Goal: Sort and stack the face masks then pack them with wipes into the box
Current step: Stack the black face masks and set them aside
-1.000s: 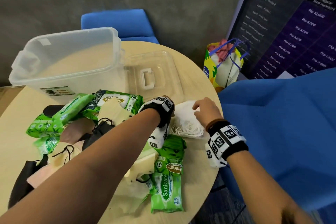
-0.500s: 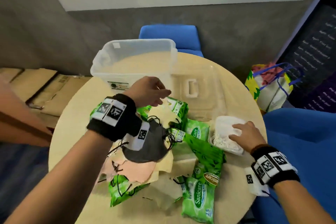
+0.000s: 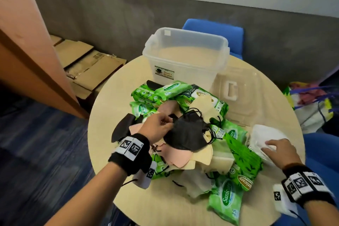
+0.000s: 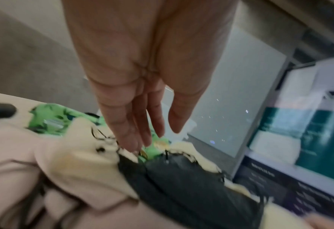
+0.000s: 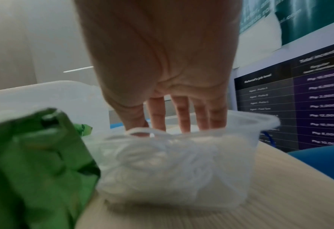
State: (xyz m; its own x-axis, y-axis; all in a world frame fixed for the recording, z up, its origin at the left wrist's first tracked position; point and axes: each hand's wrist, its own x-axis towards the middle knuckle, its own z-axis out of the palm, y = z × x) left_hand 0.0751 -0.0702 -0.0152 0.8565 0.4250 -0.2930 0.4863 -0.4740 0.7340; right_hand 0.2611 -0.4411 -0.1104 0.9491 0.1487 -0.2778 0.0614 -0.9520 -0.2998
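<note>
A mixed heap of masks and green wipes packs (image 3: 225, 200) covers the middle of the round table (image 3: 165, 207). A black mask (image 3: 185, 139) (image 4: 181, 178) lies on top, over pink masks (image 3: 176, 158) and cream masks (image 3: 201, 104). My left hand (image 3: 167, 124) (image 4: 156, 139) reaches onto the heap with straight fingers touching the black mask's left edge, thumb apart. A stack of white masks (image 3: 264, 132) (image 5: 172, 162) sits at the table's right edge. My right hand (image 3: 269, 147) (image 5: 181, 128) presses flat on it. The clear box (image 3: 183, 64) stands behind the heap with nothing visible inside.
The box's clear lid (image 3: 253, 101) lies to the right of the box. A blue chair (image 3: 212, 29) is behind the table, another at the right (image 3: 321, 152). A bag (image 3: 311, 104) sits on the floor at the right, flat cardboard (image 3: 86, 68) at the left beside a wooden panel (image 3: 27, 51).
My left hand left the white stack, passed the cream mask near the box and came down to the black mask. The right hand stayed on the white stack. The head view swung left.
</note>
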